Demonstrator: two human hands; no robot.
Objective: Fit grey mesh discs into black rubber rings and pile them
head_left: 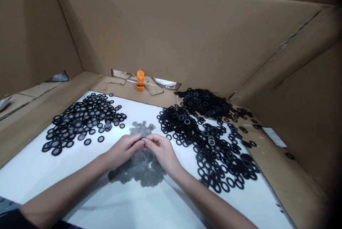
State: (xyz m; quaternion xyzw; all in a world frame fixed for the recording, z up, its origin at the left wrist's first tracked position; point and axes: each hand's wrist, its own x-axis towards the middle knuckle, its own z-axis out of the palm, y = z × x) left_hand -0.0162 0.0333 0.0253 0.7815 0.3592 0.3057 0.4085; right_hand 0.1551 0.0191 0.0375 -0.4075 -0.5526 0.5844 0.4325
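My left hand (128, 147) and my right hand (161, 147) meet above the middle of the white board. Between their fingertips they pinch a small black ring gasket (143, 138), mostly covered by the fingers; whether a disc sits inside it, I cannot tell. Under and around both hands lies a heap of thin grey discs (144, 177). Off to the left spreads a pile of black rings with grey discs in their centres (87, 142). Loose black ring gaskets (224, 186) with open centres form a large pile at the right.
Cardboard walls (149, 25) surround the white board (114, 207) at the back and sides. An orange carton (140, 78) stands on the cardboard at the back. More black rings (205, 101) are heaped at the back right. A white label (274, 137) lies near the right wall.
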